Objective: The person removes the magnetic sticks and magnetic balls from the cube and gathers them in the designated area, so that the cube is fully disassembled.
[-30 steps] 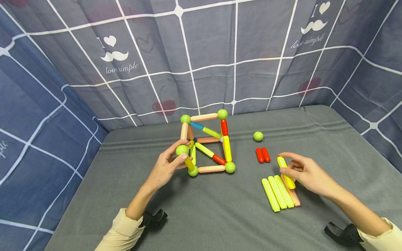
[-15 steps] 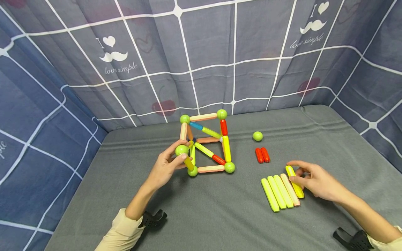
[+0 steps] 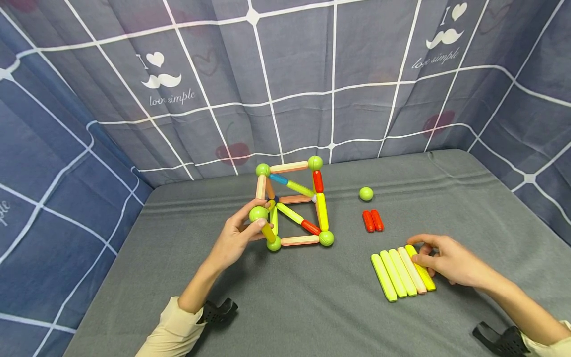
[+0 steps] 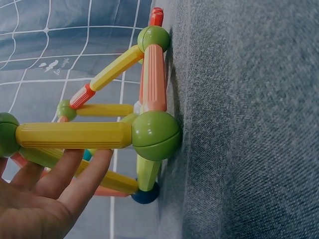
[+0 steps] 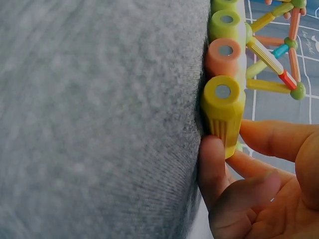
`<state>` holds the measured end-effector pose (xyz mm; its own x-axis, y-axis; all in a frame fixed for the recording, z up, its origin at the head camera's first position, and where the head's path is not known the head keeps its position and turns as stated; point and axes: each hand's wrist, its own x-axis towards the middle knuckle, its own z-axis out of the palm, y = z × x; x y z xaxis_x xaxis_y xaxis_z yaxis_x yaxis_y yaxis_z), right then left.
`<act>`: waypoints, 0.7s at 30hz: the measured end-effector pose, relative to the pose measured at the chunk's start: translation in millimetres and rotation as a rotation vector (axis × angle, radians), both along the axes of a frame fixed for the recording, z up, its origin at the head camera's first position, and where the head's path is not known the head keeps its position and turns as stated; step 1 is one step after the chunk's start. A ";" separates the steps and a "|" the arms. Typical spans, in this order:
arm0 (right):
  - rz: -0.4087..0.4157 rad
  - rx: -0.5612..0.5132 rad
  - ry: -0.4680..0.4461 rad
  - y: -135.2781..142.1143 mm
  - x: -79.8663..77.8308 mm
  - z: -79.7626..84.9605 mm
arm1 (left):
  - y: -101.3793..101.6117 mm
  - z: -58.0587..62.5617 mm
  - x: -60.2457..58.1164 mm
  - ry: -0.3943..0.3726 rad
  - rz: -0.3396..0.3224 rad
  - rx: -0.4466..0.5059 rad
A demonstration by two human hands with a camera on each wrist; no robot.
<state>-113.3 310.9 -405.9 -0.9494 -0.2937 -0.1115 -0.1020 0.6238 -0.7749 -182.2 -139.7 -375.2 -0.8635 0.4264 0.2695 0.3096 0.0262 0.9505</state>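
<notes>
On the grey-covered table (image 3: pixel 312 307), the left hand (image 3: pixel 234 240) grips the ball-and-stick frame (image 3: pixel 290 213) by a raised ball. Rightward, past three lime sticks (image 3: pixel 393 273) and against the pink stick (image 3: pixel 412 270), lies the yellow stick (image 3: pixel 423 273), parallel, far end angled left toward the back edge; half a second ago it sat out of line. The right hand (image 3: pixel 450 263) pinches it, apparently lightly, fingers partly bent.

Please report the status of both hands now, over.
Left hand grips ball-and-stick frame. Right hand pinches yellow stick, beside pink stick. Nothing seen blocking either hand.
</notes>
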 end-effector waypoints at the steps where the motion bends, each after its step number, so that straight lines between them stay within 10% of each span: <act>1: -0.001 -0.004 -0.004 0.1 0.0 0.3 | 0.0 0.1 0.3 0.001 0.000 0.001; 21: -0.046 -0.015 0.085 -17.8 -11.8 18.9 | 0.0 -0.9 1.3 -0.002 -0.005 0.003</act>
